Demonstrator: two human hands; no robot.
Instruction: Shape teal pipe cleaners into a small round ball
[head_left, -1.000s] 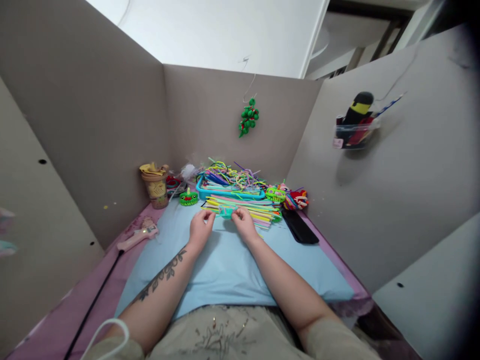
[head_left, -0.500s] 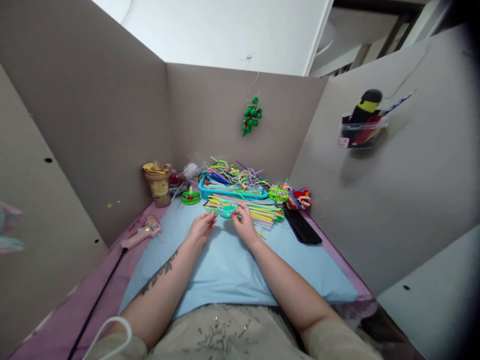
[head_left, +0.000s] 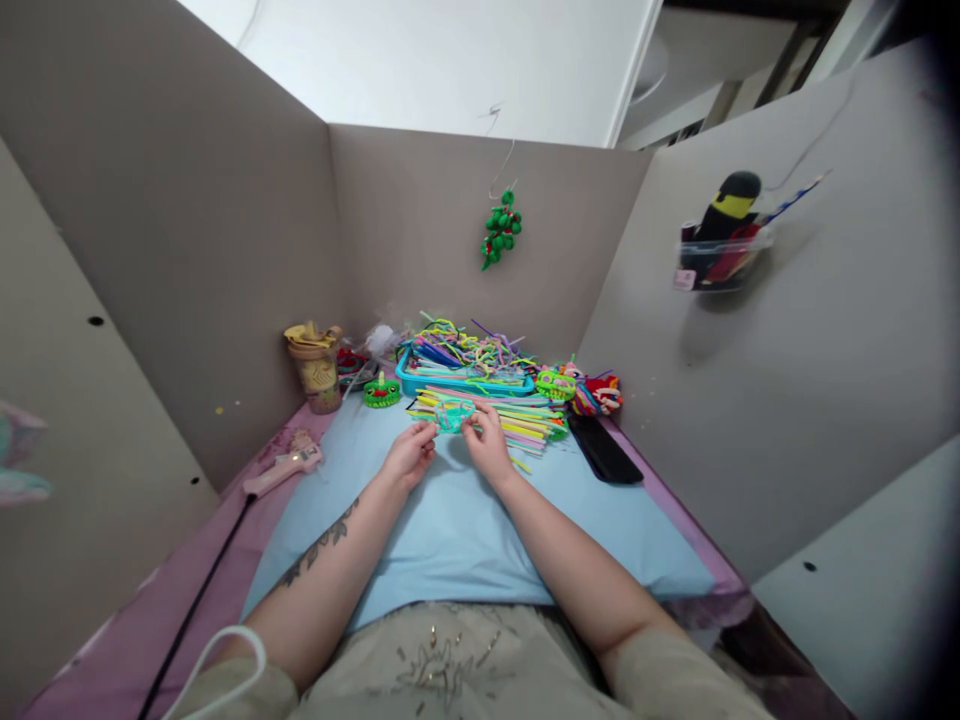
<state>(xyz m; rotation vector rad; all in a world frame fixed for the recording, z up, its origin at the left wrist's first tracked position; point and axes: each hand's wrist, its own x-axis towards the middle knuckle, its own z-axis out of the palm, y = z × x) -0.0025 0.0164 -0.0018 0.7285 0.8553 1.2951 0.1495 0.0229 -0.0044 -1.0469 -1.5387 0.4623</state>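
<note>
I see the left hand (head_left: 407,458) and right hand (head_left: 487,446) pinching opposite edges of a small teal pipe-cleaner piece (head_left: 453,416), held just above the blue mat (head_left: 450,530) in front of the pile of pipe cleaners (head_left: 517,418). I judge it light, soft and easily bent; hold it at the rim, fingertips closed gently.

Evenly lit; edges warped, corners dark.
</note>
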